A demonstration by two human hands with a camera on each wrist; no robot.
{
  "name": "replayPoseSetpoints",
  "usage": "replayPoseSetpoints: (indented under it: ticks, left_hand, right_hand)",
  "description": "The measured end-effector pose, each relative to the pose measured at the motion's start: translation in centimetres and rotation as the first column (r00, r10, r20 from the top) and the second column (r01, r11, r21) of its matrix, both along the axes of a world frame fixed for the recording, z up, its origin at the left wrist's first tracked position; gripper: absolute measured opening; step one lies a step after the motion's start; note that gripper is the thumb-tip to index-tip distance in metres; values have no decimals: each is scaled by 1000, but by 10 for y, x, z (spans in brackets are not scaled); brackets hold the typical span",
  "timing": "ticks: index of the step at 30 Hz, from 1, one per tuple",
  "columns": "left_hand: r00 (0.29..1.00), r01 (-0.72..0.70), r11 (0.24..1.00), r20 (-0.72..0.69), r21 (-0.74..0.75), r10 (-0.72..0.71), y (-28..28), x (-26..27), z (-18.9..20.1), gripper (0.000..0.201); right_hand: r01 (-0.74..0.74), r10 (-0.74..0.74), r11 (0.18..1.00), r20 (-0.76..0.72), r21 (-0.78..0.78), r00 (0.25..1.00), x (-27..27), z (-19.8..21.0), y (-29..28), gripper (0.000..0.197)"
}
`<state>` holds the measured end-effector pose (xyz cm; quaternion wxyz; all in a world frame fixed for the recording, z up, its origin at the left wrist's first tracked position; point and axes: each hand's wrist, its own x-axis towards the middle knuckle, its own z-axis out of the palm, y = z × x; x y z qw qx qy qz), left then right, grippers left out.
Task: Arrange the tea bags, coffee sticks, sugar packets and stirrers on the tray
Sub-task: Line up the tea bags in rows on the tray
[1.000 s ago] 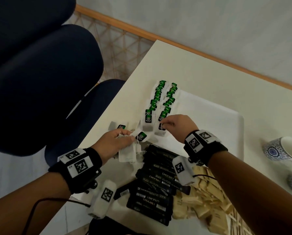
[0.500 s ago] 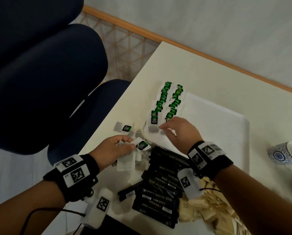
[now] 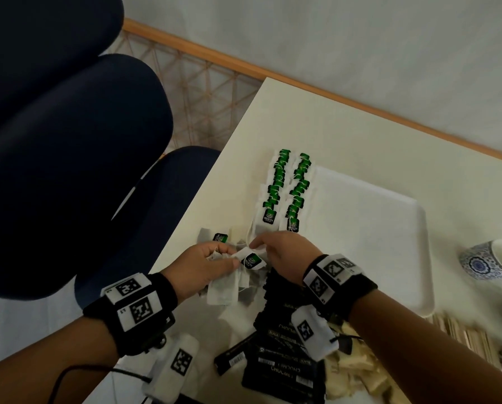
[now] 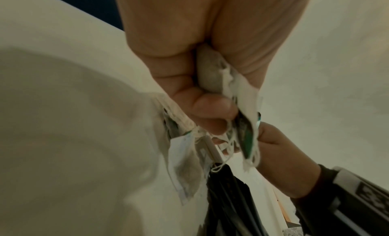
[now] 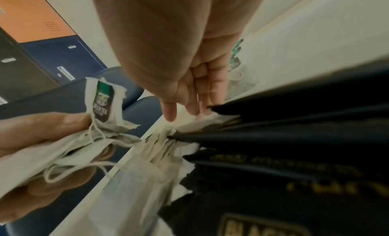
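**Figure: Both hands at a cluster of loose tea bags beside the tray**

Head view: the left hand (image 3: 203, 266) grips a bunch of tea bags (image 3: 226, 287) over the near left edge of the cream table (image 3: 345, 126), thumb and curled fingers closed round their tops; a green tag (image 3: 252, 260) sticks up from the bunch. The left wrist view confirms the closed grip, with paper and strings (image 4: 223, 143) squeezed between thumb and fingers (image 4: 210, 109). The right hand (image 3: 284, 252) is just beside the left, its fingertips at the bunch. In the right wrist view its fingers (image 5: 195, 96) are extended and close together, their tips reaching down to tea bags lying on the table (image 5: 164, 149); whether they pinch anything cannot be told.

Two neat rows of green-tagged tea bags (image 3: 284, 191) lie along the left edge of the white tray (image 3: 389, 228). One single tea bag (image 3: 214, 237) lies on the table just beyond the left hand. Black coffee sticks (image 3: 284, 354) are heaped on the table under the right wrist, with tan sugar packets (image 3: 354, 371) beside them and wooden stirrers (image 3: 462, 333) near the tray's near right corner. Blue-patterned cups (image 3: 488, 262) stand to the right of the tray. A dark blue chair (image 3: 69, 156) stands left of the table.
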<state>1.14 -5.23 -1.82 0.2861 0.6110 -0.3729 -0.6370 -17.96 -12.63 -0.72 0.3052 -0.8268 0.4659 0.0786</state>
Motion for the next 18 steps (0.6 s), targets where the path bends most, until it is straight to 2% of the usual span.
replayPoseSetpoints:
  ticks: [5, 13, 18]
  left_hand:
    - [1000, 14, 1000, -18, 4, -14, -7, -2, -1, 21]
    - [999, 37, 999, -9, 8, -37, -15, -8, -3, 18]
    - [998, 58, 998, 0, 16, -58, -16, -12, -5, 17]
  right_hand:
    - [-20, 21, 1000, 39, -15, 999, -3, 3, 0, 36]
    - [50, -47, 997, -50, 62, 998, -41, 2, -4, 40]
    - [84, -84, 996, 69, 15, 994, -38, -6, -8, 40]
